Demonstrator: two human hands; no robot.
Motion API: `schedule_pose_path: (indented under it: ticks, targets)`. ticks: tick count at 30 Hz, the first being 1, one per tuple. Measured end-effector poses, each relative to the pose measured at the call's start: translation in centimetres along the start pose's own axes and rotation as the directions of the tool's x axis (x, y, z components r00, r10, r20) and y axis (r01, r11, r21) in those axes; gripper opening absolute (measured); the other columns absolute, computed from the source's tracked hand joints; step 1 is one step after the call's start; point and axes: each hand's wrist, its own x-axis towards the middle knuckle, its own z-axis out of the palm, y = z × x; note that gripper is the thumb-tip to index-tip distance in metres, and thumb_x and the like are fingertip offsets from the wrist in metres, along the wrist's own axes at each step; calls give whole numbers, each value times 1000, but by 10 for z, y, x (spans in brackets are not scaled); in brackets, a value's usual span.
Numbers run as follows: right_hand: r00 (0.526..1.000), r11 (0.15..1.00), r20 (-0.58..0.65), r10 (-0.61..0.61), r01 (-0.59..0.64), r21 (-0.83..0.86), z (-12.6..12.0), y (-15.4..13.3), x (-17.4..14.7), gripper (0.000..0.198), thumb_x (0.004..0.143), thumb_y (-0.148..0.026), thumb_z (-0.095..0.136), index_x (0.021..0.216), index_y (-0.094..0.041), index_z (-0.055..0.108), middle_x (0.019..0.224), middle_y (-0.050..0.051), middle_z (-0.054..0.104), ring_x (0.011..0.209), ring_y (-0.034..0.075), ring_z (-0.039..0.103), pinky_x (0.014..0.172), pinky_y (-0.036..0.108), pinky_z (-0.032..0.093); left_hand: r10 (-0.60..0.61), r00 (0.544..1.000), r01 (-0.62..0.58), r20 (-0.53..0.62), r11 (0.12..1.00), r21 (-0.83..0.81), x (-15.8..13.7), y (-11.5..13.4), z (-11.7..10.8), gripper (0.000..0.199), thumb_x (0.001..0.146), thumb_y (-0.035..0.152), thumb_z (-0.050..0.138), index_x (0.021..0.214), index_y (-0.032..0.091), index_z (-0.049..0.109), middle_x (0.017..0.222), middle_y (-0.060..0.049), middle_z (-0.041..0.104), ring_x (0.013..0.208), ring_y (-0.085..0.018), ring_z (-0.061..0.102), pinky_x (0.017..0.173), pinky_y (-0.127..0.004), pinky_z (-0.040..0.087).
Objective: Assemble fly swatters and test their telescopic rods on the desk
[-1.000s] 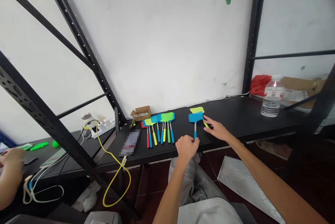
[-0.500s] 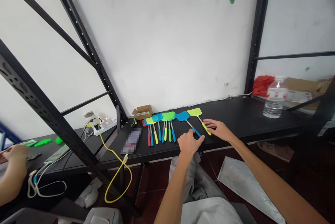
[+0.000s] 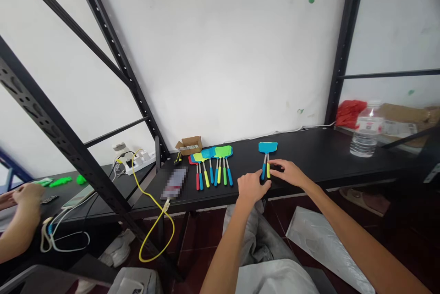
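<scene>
"Blue swatter point(image 3: 267, 147) has turned; its head now lies over the yellow swatter point(image 3: 268, 171) on the table point(image 3: 302, 147). And hands?"
"Left hand point(image 3: 251, 187) curls at the blue one; its grip I cannot tell. Right hand point(image 3: 290, 173), spread a little, is at the yellow."

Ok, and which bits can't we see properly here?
Head view:
Rightmost yellow swatter: head mostly hidden beneath the blue swatter.
Left hand: its back hides most fingers, so its grip is unclear.
Phone: screen blurred into blocks.
Bottle: label too small to read.
Co-worker's arm: body beyond cut off by the left edge.
</scene>
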Motion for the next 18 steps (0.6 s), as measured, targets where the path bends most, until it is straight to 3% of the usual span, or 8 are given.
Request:
schedule_pose_path:
  ticks: [7,9,12,15,18]
  targets:
    - [999,976,-42,0,-9,-218,1,3,0,34,84,-34,53,115,-32,67,122,2,65,109,29,60,91,44,48,59,998,-59,-3,996,-66,4,-5,-2,53,86,61,46,128,32,57,102,-6,70,97,-26,64,79,-33,46]
    - [999,974,-37,1,-9,-226,-1,-2,-2,35,88,-40,50,119,-33,65,125,2,63,111,28,59,95,44,46,-16,996,9,-83,997,-77,6,-21,-8,47,88,57,45,124,30,59,104,-6,69,96,-25,63,76,-31,46]
    - [998,967,47,-42,53,-250,-3,-13,-6,44,89,-53,47,129,-38,58,137,2,54,120,30,53,97,47,42,-173,957,184,-231,983,28,7,-52,-19,34,88,45,49,111,24,63,105,-9,67,100,-26,60,77,-32,45]
    - [981,941,171,-92,141,-307,-4,-22,-8,48,85,-60,51,127,-40,59,143,2,48,125,34,48,98,51,39,-262,939,302,-223,939,165,5,-79,-26,33,79,46,61,95,18,67,99,-12,65,99,-30,58,78,-36,45]
    - [975,934,198,-98,159,-321,-4,-25,-7,45,83,-61,54,120,-39,65,144,3,47,125,33,48,98,51,38,-282,935,328,-213,918,224,4,-92,-26,27,83,40,57,88,16,67,95,-13,65,98,-30,58,73,-34,45]
